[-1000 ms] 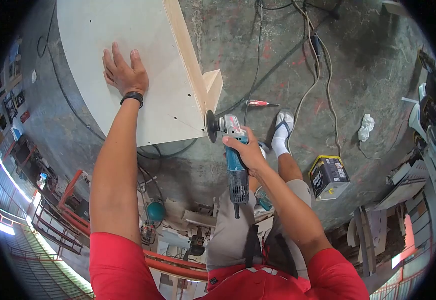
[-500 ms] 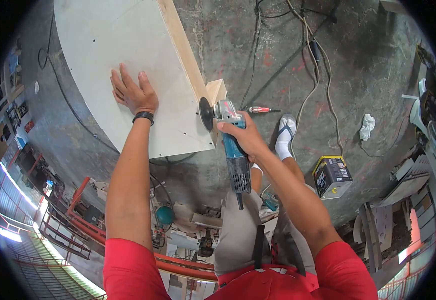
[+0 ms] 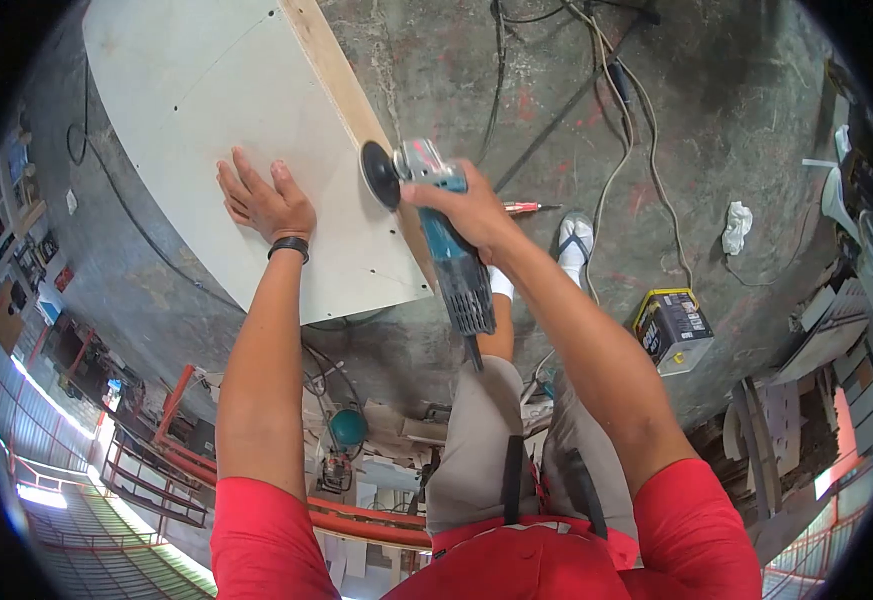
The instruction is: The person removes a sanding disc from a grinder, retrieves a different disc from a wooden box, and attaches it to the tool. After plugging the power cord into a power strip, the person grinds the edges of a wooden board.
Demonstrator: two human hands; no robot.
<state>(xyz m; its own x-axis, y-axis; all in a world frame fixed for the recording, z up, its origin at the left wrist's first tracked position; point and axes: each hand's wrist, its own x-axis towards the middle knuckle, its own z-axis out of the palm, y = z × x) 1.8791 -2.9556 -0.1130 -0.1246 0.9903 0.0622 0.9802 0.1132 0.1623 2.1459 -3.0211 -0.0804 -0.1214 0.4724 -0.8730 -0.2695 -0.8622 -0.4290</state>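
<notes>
My right hand grips a blue angle grinder around its body. The grinder's round dark disc stands at the edge of a large pale wooden panel, overlapping the wooden strip along that side. My left hand lies on the panel's face with fingers spread, left of the disc. Small dark screw spots dot the panel, and one side of it is curved.
A red-handled screwdriver lies on the concrete floor beside my sandalled foot. Cables run across the floor to the right. A black and yellow box and a crumpled white cloth sit farther right. Orange metal bars are behind me.
The grinder in my right hand has moved up and left along the panel's edge, tilting more. My left hand stays spread on the panel, and the view has shifted slightly.
</notes>
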